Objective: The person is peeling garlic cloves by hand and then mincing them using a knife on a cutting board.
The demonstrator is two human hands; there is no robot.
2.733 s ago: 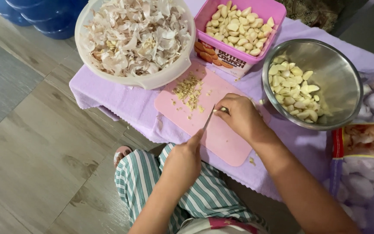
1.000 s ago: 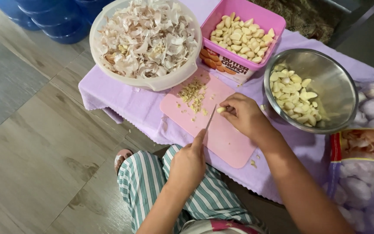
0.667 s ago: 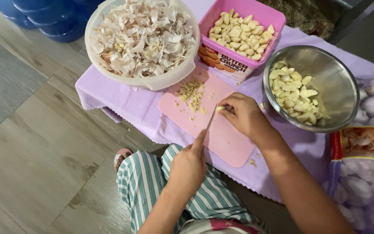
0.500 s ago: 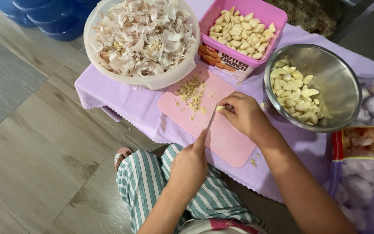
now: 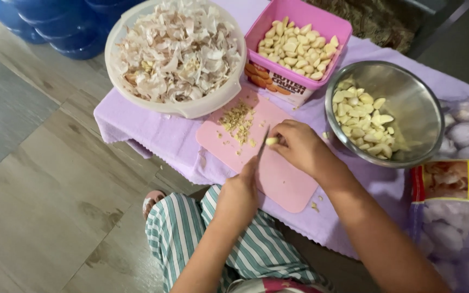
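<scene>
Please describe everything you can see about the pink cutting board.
The pink cutting board is a flat board with rounded corners, plastic by its look. It lies on the lilac cloth, set at a slant, with one end near the white bowl. Chopped garlic bits are piled on that end. The right hand pins a clove on it; the left hand holds a knife over it.

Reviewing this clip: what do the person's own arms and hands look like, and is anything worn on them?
Both forearms are bare, with no sleeves in view. The left hand and the right hand show no gloves, rings, watch or bracelets that can be made out. Fingernails look short and unpainted.
</scene>
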